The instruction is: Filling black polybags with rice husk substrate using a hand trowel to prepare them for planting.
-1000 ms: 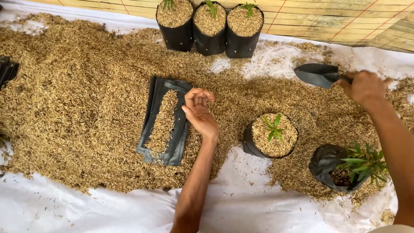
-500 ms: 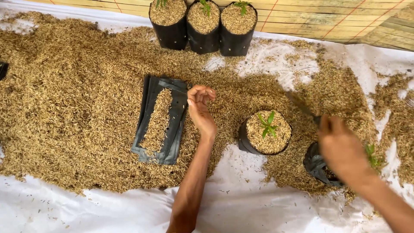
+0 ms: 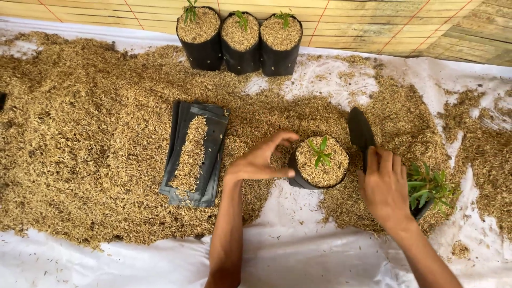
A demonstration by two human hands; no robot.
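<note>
Ground: a white plastic sheet (image 3: pixel 298 250) lies under a wide spread of loose golden rice husk (image 3: pixel 90 133); a bamboo-slat mat (image 3: pixel 373 26) runs along the far edge.
Trowel: a dark, narrow-bladed hand trowel (image 3: pixel 360 132) stands just right of the middle pot, its long axis running near to far, the blade tip pointing away from the person and the handle end hidden in the right hand.
Middle pot: a black plastic nursery bag filled with husk, with a small green seedling (image 3: pixel 320 160), sits upright between the two hands.
Back row: three black husk-filled nursery bags with seedlings (image 3: pixel 241 42) stand upright, side by side and touching, against the mat.
Flat bags: a stack of empty black plastic bags (image 3: pixel 196 152) lies flat left of the left hand, long axis near to far, with a strip of husk on top.
Right edge: a leafy green seedling in a black bag (image 3: pixel 431 188) sits just behind the right hand.
Left hand: the left hand (image 3: pixel 260 160) is spread, thumb and forefinger curved in an open arc at the pot's left rim, gripping nothing.
Right hand: the right hand (image 3: pixel 385 186) is closed around the trowel's handle, back of the hand up, forearm coming from the lower right.
</note>
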